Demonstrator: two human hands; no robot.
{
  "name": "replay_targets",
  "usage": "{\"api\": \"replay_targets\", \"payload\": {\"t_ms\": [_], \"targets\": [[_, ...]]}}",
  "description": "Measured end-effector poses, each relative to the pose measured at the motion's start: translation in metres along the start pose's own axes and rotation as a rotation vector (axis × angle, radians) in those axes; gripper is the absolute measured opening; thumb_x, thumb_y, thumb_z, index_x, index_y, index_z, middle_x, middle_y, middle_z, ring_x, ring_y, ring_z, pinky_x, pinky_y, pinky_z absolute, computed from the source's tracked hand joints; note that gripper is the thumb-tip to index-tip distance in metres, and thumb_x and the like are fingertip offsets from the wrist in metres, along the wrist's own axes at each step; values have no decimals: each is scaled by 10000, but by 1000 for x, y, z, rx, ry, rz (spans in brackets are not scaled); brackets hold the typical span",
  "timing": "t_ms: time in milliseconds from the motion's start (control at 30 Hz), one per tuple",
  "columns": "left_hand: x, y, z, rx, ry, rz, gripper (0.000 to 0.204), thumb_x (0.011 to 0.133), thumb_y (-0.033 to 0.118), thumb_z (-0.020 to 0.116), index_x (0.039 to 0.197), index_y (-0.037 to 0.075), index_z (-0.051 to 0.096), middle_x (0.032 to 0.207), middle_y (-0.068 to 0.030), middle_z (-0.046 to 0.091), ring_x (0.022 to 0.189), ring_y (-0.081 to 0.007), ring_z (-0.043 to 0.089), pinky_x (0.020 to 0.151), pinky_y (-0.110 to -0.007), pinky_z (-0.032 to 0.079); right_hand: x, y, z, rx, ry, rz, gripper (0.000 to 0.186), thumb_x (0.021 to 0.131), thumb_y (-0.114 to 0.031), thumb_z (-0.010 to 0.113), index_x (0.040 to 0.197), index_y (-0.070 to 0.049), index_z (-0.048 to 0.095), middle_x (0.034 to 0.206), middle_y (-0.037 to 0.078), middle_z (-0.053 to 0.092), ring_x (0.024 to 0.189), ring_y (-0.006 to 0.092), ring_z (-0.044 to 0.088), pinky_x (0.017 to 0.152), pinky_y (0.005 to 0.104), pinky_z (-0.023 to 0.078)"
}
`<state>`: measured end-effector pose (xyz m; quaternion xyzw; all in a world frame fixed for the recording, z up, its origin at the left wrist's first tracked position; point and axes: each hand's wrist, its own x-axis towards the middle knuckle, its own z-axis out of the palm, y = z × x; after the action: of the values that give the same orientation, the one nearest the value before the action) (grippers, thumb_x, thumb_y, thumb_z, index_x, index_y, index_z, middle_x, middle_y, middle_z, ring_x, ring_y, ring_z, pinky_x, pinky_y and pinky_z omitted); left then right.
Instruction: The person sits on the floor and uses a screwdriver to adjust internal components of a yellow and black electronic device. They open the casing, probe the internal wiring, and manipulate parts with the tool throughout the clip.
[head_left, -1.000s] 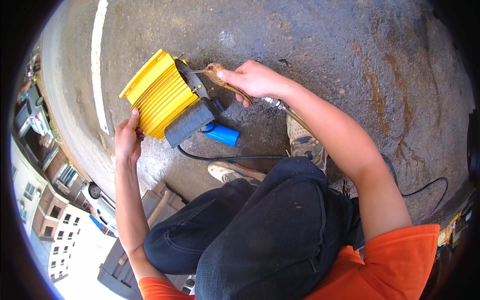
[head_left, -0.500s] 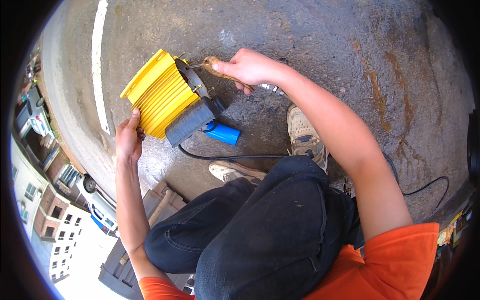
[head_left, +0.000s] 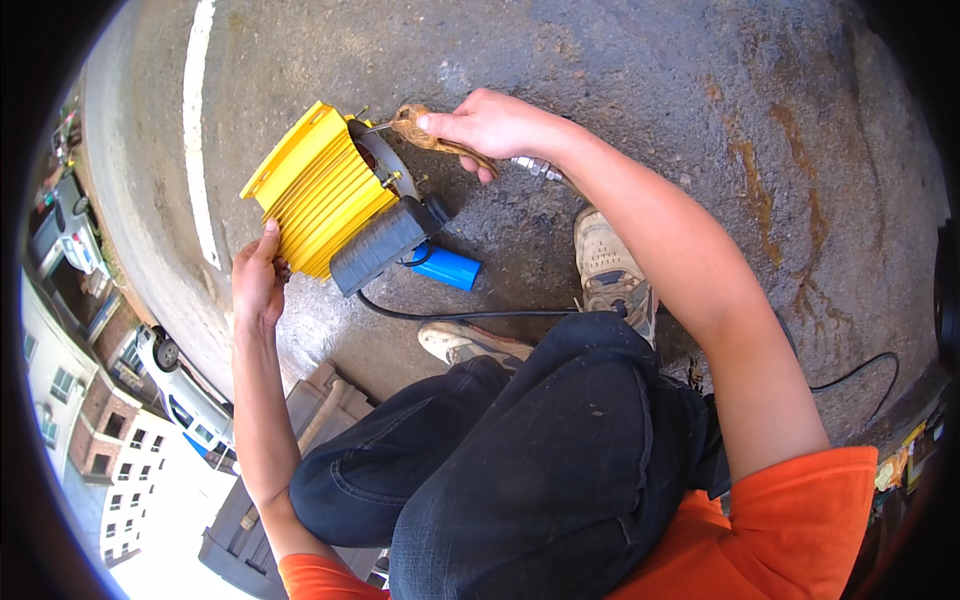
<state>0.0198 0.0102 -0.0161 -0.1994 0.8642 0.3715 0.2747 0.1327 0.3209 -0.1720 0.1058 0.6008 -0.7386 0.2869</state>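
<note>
A yellow electric motor point(head_left: 325, 190) with cooling fins rests tilted on the wet pavement. My left hand point(head_left: 260, 277) grips its lower left edge, thumb on the fins and fingers curled beneath. The motor's end at upper right is open, and its inside is dark. My right hand point(head_left: 490, 132) is wrapped round a dirty brown air blow gun point(head_left: 412, 126), whose thin nozzle points into that open end. Behind the hand, a metal hose coupling point(head_left: 538, 167) shows under my forearm. On the motor's near side are a black terminal box point(head_left: 380, 245) and a blue cylinder point(head_left: 446, 268) joined by a wire.
A black cable point(head_left: 450, 315) runs from the motor past my shoes point(head_left: 608, 262) and on to the right. A white line point(head_left: 198, 130) marks the road at left. A white vehicle point(head_left: 190, 405) and buildings stand beyond. A grey slatted object point(head_left: 320, 405) lies beside my left arm.
My right hand has shifted slightly left and up with the blow gun, bringing its nozzle closer into the motor's end. More of the coupling shows. The white vehicle has moved along the road.
</note>
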Motion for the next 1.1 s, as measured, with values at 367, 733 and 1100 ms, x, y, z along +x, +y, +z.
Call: {"api": "replay_targets", "payload": {"t_ms": [367,733,1100], "targets": [[0,-2,-1,1,22,5,386,985,375,650,907,-3,629,670,20,508,580,-70,396,543,-232,318,-9,13,-2,-109,-69,68,652,994,-558,507,805,39,687,616,81,637,502,165,652,557,321,538],[0,-1,0,11,-5,3,395,988,379,642,913,-8,633,691,19,519,600,-73,397,564,-234,326,-9,22,2,-163,-91,79,675,999,-555,501,738,47,659,615,88,642,499,173,658,547,319,542],[1,-2,-3,28,9,0,426,970,404,663,916,-17,631,692,8,521,603,-82,414,558,-238,339,-27,26,-3,-225,-115,123,674,1005,-551,485,730,41,655,619,95,650,499,169,655,543,324,547]]}}
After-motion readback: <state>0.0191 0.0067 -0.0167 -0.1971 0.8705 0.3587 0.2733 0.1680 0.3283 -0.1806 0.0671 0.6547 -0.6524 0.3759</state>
